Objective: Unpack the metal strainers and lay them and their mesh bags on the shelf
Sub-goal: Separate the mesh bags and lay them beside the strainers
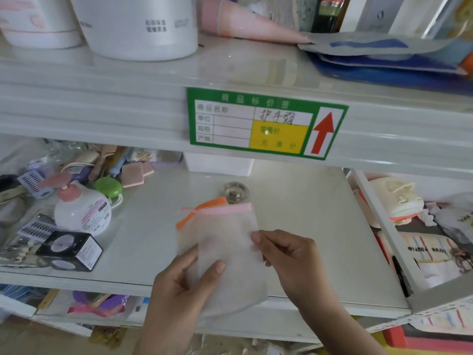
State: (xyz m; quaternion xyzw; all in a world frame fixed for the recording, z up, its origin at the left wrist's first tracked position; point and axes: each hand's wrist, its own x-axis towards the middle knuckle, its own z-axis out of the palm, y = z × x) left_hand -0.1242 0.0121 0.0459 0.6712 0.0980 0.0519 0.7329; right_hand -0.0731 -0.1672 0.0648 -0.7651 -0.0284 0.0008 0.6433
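Both hands pinch the mesh bags (217, 242) at frame centre: left hand (184, 280) lower edge, right hand (286, 254) right edge, keeping them flat above the shelf (320, 226). One metal strainer (236, 192) already rests just behind, so the bags likely go beside it.

White mesh bags (225, 242), pink and orange drawstrings; green price label (266, 123).

Hands: two, left hand (184, 285) and right hand (289, 254)
Mesh bags: two overlapping, one pink-trimmed mesh bag (227, 252), one orange-trimmed mesh bag (202, 208)
Metal strainers: one metal strainer (236, 192) on the shelf (320, 239)
Price tags: one green price tag (266, 123)
White tubs above: two, the white tub (138, 24) and another (38, 21)
Pink-capped bottles: one bottle (82, 211)
Black boxes: one black box (70, 249)
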